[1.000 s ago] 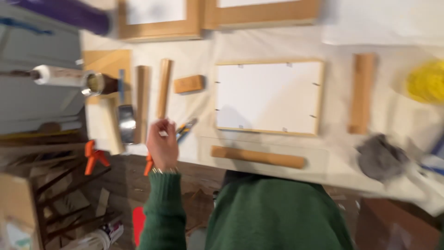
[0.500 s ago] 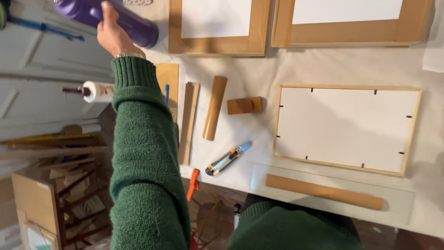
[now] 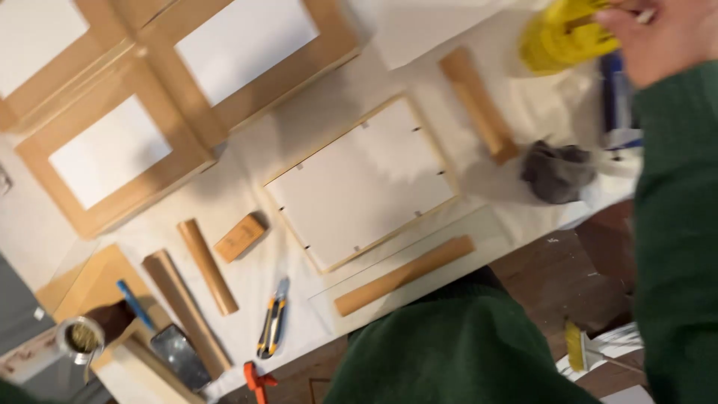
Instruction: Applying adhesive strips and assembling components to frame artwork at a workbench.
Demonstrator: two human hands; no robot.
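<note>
Fingers [image 3: 636,19] of right hand [image 3: 662,37] touching yellow object [image 3: 561,37], upper right

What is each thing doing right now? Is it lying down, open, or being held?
Right hand: touching the yellow thing.
Yellow thing: under that hand, blurred.
Utility knife: lying flat, untouched.
Middle frame: face down.
Grey rag: crumpled.
Small tin: open.
</note>
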